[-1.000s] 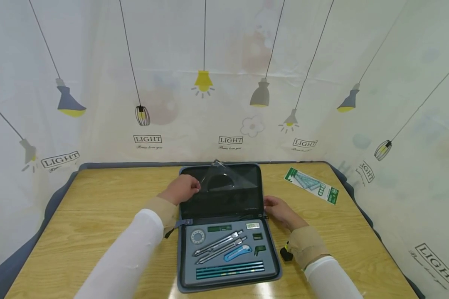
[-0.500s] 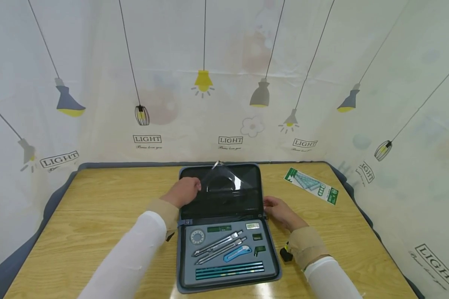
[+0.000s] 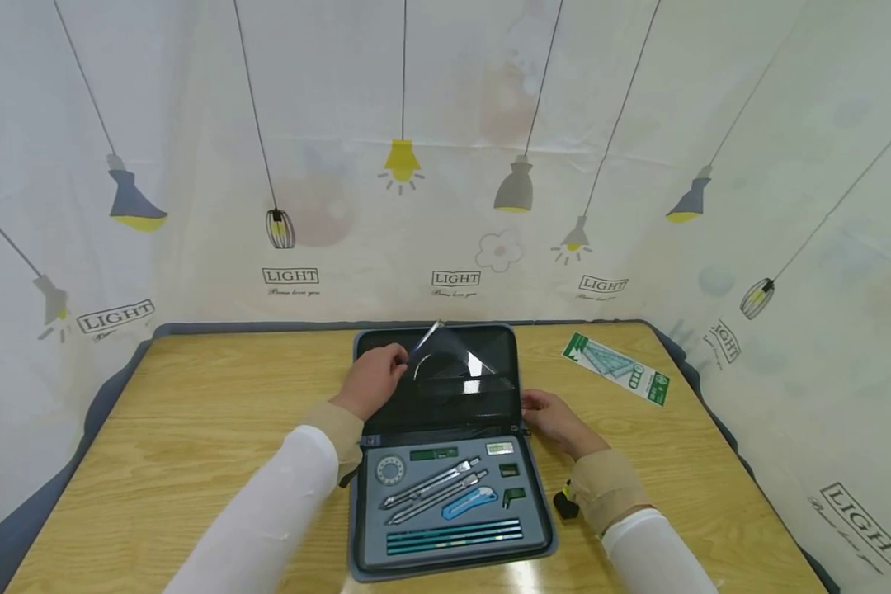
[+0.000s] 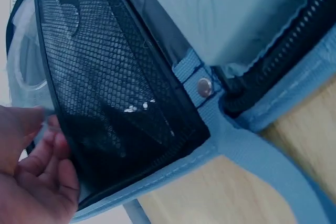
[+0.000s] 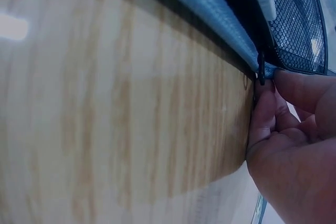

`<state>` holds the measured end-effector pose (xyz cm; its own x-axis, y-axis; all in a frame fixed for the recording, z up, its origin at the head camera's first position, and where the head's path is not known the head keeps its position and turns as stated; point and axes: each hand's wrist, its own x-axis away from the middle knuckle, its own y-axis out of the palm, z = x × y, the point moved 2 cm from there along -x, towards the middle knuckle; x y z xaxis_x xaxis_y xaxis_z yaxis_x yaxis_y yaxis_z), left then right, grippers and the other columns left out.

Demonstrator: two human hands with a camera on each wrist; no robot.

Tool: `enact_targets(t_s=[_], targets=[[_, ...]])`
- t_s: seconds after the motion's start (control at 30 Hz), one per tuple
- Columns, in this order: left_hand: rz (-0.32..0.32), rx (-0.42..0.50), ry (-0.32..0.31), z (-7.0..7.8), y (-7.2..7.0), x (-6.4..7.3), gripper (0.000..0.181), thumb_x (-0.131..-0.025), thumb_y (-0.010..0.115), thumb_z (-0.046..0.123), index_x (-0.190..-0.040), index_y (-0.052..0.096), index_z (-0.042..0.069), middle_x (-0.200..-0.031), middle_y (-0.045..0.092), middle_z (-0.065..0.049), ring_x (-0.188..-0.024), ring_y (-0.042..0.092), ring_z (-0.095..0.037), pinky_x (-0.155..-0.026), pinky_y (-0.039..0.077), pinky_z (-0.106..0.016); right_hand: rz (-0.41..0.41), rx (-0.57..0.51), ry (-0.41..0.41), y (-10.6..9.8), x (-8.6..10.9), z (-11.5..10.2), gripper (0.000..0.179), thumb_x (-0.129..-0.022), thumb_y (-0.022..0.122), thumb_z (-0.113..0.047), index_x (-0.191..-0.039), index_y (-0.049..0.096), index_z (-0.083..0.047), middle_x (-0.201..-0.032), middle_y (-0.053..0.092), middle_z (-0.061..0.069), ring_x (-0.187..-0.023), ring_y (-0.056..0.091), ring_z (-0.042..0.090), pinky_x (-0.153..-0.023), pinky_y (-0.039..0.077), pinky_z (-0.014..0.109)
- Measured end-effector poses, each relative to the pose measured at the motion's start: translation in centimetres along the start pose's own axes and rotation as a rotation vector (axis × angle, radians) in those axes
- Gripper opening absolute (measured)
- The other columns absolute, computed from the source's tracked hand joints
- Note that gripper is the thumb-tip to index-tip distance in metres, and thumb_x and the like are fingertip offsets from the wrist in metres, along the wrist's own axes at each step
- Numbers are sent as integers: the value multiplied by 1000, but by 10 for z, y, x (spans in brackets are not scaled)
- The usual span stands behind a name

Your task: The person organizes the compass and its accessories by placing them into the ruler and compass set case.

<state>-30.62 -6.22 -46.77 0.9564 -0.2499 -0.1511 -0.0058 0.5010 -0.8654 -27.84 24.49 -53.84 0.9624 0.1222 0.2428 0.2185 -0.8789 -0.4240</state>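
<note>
A zippered drawing-set case (image 3: pixel 354 528) lies open on the table, its dark lid folded back. My left hand (image 3: pixel 374 381) is at the lid's left side and pinches a clear set square (image 3: pixel 456 351) with a rounded cutout. In the left wrist view, the set square's lower part shows through the black mesh pocket (image 4: pixel 94 72), and the fingers of my left hand (image 4: pixel 39 169) are at the pocket's edge. My right hand (image 3: pixel 557 419) holds the lid's right edge near the hinge; in the right wrist view its thumb and fingers (image 5: pixel 294 90) pinch the blue fabric border.
The case's grey tray (image 3: pixel 377 516) holds two compasses, a blue cutter (image 3: pixel 470 502), pencils (image 3: pixel 454 537), a round dial-like piece (image 3: pixel 389 470), an eraser (image 3: pixel 500 449) and small green pieces. A green-and-white ruler packet (image 3: pixel 615 369) lies at the back right of the wooden table (image 3: pixel 215 429).
My left hand has moved slightly right over the lid, and the set square has shifted right and tilted with it, catching glare. My right hand stays at the lid's edge.
</note>
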Motion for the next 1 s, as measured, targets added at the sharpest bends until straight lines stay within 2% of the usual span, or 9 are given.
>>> enact_targets(t_s=[0.13,0.23,0.37,0.57,0.73,0.87,1.0], targets=[[-108,-72,21,3,-3,1,4,-91,61,11,-92,63,8,-86,66,-5,-76,58,-18,-73,49,-36,0,-2,2,1,1,-2,30,-93,47,4,-122,57,3,-113,61,16,-103,55,23,-94,44,40],[-184,-108,39,6,-7,-1,6,-90,62,10,-84,61,9,-80,63,-4,-72,54,-18,-70,47,-35,5,4,12,1,2,-4,30,-93,47,3,-122,57,3,-114,61,16,-105,54,25,-96,43,42],[-193,-183,32,6,-8,-2,10,-90,62,15,-84,66,9,-81,66,-4,-73,59,-18,-71,51,-35,7,11,25,1,2,-5,30,-94,47,2,-122,57,2,-115,61,15,-106,54,25,-96,43,42],[-175,-346,-29,3,-8,-3,22,-89,64,28,-82,72,9,-80,68,-6,-76,65,-24,-71,54,-43,8,10,40,2,1,-3,32,-94,46,3,-124,56,2,-116,59,17,-106,53,25,-95,43,42],[-213,-426,-72,8,-13,-2,28,-87,65,33,-79,71,7,-79,69,-8,-80,65,-28,-76,52,-47,15,21,45,3,0,-1,32,-94,46,3,-124,56,1,-117,59,17,-107,53,26,-97,43,43],[-242,-482,-43,11,-12,-1,27,-87,64,33,-84,71,7,-84,70,-9,-85,65,-30,-80,51,-50,22,21,43,4,-1,-1,32,-93,46,3,-124,56,1,-117,59,17,-107,54,26,-97,43,43],[-221,-534,1,13,-6,-1,27,-88,65,33,-91,72,8,-91,70,-10,-90,63,-31,-81,50,-50,27,19,49,3,0,-1,32,-93,46,3,-124,55,1,-117,59,17,-107,54,26,-95,44,43]])
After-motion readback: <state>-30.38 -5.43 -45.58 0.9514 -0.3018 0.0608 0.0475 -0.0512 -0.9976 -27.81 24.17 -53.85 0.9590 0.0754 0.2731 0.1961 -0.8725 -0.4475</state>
